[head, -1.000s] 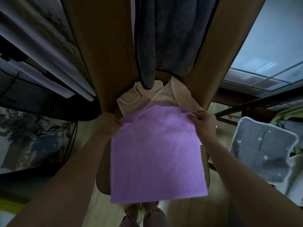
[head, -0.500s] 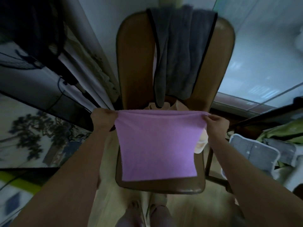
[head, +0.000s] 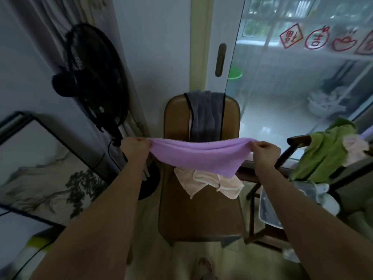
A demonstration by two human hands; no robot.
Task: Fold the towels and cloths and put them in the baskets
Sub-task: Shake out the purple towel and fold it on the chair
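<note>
A purple cloth [head: 199, 156] hangs stretched in the air above a brown chair [head: 199, 215]. My left hand [head: 136, 146] grips its left end and my right hand [head: 265, 151] grips its right end. The cloth sags in the middle and looks doubled over. A crumpled cream cloth [head: 210, 183] lies on the chair seat beneath it. A dark grey towel [head: 205, 116] is draped over the chair's backrest. No basket is clearly visible.
A black standing fan [head: 90, 77] is at the left by the wall, with framed pictures [head: 46, 178] leaning below it. At the right are a green cloth [head: 325, 150] over a wooden armrest and a grey starred cushion [head: 270, 207]. A glass door [head: 302, 67] is behind the chair.
Both hands lifted the purple cloth off the chair seat and raised it; it now hangs shorter and gathered between them. My view tilted up from the seat to the room.
</note>
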